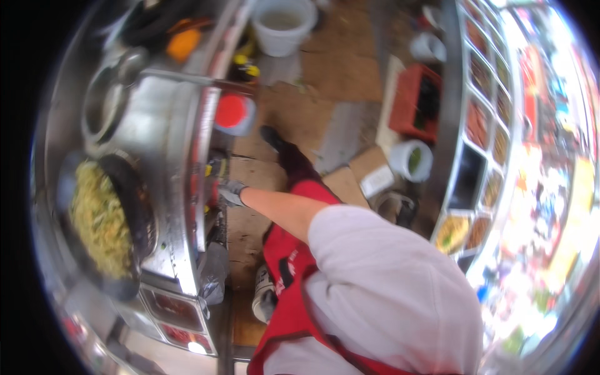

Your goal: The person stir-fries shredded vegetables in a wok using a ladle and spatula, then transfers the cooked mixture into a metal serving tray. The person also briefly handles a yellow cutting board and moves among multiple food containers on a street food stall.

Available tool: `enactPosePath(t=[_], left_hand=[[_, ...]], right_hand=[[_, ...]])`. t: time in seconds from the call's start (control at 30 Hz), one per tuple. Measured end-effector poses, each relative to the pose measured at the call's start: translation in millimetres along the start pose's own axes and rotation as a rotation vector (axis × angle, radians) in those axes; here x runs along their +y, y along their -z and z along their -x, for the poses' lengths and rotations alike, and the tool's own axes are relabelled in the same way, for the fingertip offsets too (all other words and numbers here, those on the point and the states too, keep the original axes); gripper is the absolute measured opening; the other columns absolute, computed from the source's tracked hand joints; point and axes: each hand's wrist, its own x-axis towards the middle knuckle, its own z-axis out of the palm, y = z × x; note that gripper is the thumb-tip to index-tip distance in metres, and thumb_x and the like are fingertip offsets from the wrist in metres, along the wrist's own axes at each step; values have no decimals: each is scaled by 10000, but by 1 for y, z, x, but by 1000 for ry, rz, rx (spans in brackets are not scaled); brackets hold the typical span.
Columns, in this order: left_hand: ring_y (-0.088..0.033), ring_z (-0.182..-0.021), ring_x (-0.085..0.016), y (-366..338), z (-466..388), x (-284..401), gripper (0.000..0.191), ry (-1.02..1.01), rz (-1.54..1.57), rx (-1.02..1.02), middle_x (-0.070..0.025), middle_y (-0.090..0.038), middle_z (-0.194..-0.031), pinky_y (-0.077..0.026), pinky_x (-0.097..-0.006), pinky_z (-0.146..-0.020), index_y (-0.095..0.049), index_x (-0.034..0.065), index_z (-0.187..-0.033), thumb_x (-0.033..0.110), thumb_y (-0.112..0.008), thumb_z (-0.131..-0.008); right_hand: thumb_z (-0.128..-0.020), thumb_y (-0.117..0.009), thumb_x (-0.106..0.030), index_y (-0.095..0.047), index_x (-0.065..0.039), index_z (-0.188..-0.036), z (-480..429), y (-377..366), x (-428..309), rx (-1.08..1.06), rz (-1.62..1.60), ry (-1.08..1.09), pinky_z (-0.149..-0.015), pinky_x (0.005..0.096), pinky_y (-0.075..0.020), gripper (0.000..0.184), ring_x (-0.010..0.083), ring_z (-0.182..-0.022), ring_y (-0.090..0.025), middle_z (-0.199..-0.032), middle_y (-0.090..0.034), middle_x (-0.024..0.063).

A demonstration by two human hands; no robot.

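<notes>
My right hand [230, 193], in a grey glove, reaches across my red apron to the front of the metal cooking counter [164, 108]. Its fingers are at a red item [215, 194] below the counter edge; blur hides whether they grip it. My left hand is out of view. On the counter, a large dark wok [136, 201] holds a heap of yellowish-green shredded food [101, 220]. Behind it stands a round metal pot [101, 110]. A container with a red lid [231, 111] stands beside the counter front, and a clear plastic bag [213, 274] hangs lower down.
Cardboard [290, 117] covers the floor. A white bucket [283, 33] stands ahead; a red crate [403, 103] and a white tub with green contents [411, 161] are at the right. Divided food trays [477, 122] line the right side. A white container with writing [260, 295] stands near my apron.
</notes>
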Motion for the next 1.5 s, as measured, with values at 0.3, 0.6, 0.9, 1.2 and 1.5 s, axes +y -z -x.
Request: enactPosePath(t=[0.3,0.6,0.9,1.2,1.5], left_hand=[[-598,-646,-178,58,-114,253,134,-145,-501,-13,-14,-593,-755,-407,-316,-483,-584,169,-1017,187,-596,-884],[-616,-774,-196,-20,-71,406,267,-362,-534,-145,-62,-629,-912,-469,-317,-621,-561,106,-1157,189,-581,-904],[-619,-778,-200,-136,-7,349,278,-347,-910,-251,-68,-630,-911,-479,-321,-629,-563,87,-1162,179,-587,-900],[-622,-783,-203,-323,67,335,290,-497,-1119,-412,-73,-631,-910,-489,-324,-637,-565,68,-1166,168,-594,-896],[-618,-777,-194,-422,124,296,282,-517,-1449,-656,-77,-631,-918,-501,-319,-659,-585,35,-1140,149,-609,-883]], right_hand=[[-928,-448,-330,-609,-58,-1123,177,193,84,790,-287,-95,-871,398,-459,371,332,-1021,-610,-1070,-634,211],[-928,-468,-370,-634,-49,-1065,280,173,190,1069,-278,-73,-830,434,-474,387,383,-976,-610,-1007,-650,224],[-982,-439,-277,-600,-54,-1174,563,187,377,1748,-990,66,-875,386,-491,336,369,-966,-629,-1057,-659,173],[-930,-576,-419,-413,26,-1170,809,212,545,2425,-2329,936,-716,398,-545,531,255,-772,-586,-888,-569,150],[-865,-606,-550,-438,31,-1258,739,116,540,2209,-2985,1233,-802,394,-537,721,268,-903,-575,-1095,-549,164]])
